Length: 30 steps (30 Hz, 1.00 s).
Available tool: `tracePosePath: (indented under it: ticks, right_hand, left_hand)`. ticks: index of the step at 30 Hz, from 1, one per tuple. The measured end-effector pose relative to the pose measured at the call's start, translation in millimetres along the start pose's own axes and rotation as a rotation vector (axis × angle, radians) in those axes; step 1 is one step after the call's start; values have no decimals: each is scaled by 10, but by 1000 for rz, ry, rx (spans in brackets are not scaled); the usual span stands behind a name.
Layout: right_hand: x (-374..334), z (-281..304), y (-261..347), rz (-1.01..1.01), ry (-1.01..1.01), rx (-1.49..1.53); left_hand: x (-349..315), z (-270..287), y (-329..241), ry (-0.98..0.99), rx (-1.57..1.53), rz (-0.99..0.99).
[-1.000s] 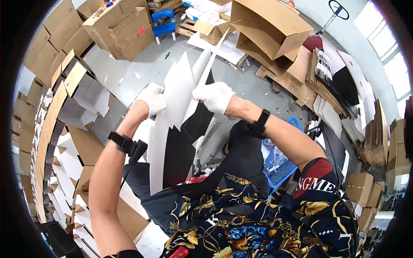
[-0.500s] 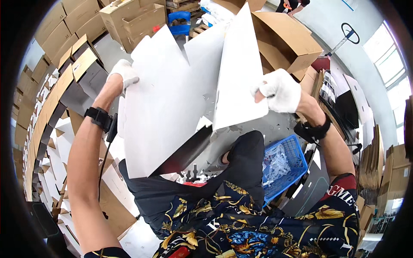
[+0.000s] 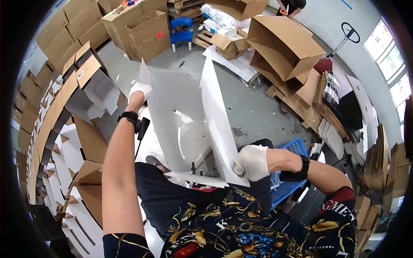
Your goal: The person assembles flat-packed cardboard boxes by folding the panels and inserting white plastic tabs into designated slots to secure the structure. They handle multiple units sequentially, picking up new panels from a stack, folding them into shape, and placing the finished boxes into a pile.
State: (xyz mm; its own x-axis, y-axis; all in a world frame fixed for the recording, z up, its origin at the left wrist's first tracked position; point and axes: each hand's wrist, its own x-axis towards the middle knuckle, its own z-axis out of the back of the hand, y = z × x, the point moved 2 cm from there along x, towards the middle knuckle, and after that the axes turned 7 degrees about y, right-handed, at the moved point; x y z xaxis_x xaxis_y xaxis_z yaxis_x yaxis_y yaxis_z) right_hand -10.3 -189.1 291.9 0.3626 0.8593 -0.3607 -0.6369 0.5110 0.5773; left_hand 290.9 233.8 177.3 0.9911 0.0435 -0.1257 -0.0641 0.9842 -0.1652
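Observation:
A white cardboard box (image 3: 216,118) with upright walls hangs between my hands, its folded panels spread so that I look down through it to the floor. My left hand (image 3: 140,92), in a white glove, is closed on the far end of its left wall; some fingers are hidden behind the panel. The gloved right hand (image 3: 253,162) pinches the near lower corner of the right wall, thumb pointing down. A narrow white flap (image 3: 195,178) crosses the near side, close to my lap. Both wrists wear black straps.
A blue plastic basket (image 3: 287,191) stands by my right leg. On my left runs a long row of open cardboard boxes (image 3: 64,88). Ahead are a blue stool (image 3: 181,33), large brown cartons (image 3: 286,45) and pallets. Flat cardboard stacks line the right. A co-worker (image 3: 293,6) is at the far edge.
The white cardboard has turned and opened from overlapping panels into a hollow shape. My right hand has come down and nearer; my left has moved right and slightly down.

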Motion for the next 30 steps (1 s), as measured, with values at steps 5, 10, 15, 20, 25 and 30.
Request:
tracePosePath:
  ticks: [5, 10, 15, 20, 25, 30]
  right_hand:
    - [50, -14, -297, -107, -74, -132]
    - [-18, 247, -420, -156, -133, -216]
    - [-151, 245, -631, -302, -77, -276]
    - [-312, 211, -315, -563, 58, -655]
    - [4, -77, 488, -332, -388, -527]
    - [672, -1293, 127, -216, -552, -360]
  left_hand:
    - [-330, 137, -551, 198, -186, -63]
    - [-708, 303, -509, 202, -571, 144]
    - [-788, 186, -518, 175, -724, 89]
    - [-900, 48, -585, 180, -763, 70]
    - [-909, 85, -649, 210, -789, 128]
    - [-909, 74, -781, 175, -810, 30]
